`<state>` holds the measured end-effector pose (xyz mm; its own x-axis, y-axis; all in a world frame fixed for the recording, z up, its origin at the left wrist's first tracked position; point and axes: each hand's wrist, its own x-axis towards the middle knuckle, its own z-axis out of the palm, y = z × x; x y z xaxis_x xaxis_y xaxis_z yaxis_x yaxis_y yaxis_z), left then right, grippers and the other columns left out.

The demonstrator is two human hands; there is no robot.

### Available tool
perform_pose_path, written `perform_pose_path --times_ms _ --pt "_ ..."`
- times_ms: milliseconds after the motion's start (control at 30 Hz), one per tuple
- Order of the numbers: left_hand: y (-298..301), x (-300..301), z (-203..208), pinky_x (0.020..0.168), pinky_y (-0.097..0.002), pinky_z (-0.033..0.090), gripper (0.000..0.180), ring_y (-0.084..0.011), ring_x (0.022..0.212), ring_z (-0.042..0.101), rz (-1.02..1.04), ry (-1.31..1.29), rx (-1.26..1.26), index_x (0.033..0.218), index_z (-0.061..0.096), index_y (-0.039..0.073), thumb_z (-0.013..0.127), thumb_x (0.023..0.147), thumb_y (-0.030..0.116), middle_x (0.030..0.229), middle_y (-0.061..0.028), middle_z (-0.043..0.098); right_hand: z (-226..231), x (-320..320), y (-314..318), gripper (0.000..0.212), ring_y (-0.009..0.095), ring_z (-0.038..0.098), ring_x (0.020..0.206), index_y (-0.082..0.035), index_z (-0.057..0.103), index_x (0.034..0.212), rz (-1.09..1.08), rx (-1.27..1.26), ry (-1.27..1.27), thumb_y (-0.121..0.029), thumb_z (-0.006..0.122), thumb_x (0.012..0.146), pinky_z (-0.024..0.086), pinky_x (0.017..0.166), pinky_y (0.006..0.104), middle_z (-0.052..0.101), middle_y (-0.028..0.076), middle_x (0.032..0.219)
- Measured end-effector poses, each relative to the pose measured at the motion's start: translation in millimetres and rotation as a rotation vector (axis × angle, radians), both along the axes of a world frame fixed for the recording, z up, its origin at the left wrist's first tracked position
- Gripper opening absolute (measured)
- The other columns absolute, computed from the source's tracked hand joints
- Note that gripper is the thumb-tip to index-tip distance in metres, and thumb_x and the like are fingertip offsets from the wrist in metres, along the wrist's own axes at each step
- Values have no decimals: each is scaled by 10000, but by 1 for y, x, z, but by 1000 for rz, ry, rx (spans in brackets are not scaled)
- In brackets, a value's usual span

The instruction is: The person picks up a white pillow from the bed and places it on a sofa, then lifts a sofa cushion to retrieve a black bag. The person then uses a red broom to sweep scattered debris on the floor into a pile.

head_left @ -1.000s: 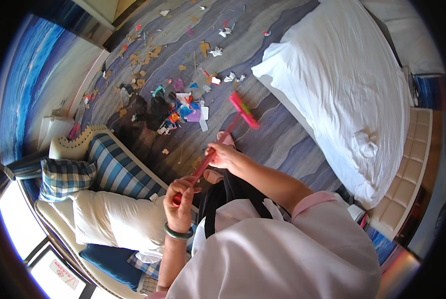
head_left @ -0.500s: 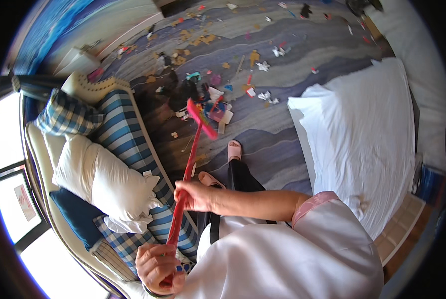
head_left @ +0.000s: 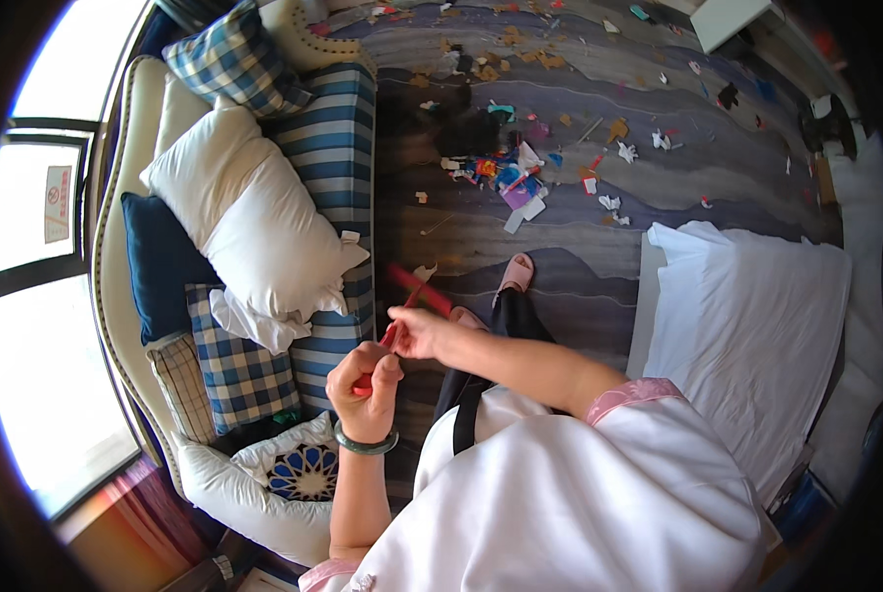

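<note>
Left hand (head_left: 365, 387) and right hand (head_left: 417, 332) both closed around red broom handle (head_left: 390, 337); red head (head_left: 420, 289) extended just beyond right hand.

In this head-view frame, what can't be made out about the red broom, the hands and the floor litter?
- Red broom: head view; motion blur smears the head, and the hands cover most of the handle.
- Left hand and right hand: fingers curl round the handle, so the grip underneath is hidden.
- Litter pile: too small to identify single pieces.
- White bed: far side darkens toward the fisheye rim.
</note>
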<state>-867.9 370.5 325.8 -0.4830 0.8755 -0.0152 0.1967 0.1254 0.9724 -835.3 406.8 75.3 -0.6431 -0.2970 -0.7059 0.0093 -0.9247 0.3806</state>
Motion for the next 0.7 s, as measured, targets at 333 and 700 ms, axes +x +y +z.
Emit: perform_pose_path --times_ms 333,700 --pt "-63 -20 5 671 -347 468 193 -178 554 479 51 6 330 660 467 3 543 827 -57 598 -77 525 38 -23 12 305 104 536 535 -154 529 711 1 556 -128 -388 562 903 465 523 263 552 -31 616" --pt "-43 -30 40 548 -299 422 302 -143 510 478 20 105 307 652 426 30 581 899 107 559 -72 513 71 -34 -18 222 121 568 613 -155 529 782 64 183 45 -323 542 927 481 564 283 591 -32 682"
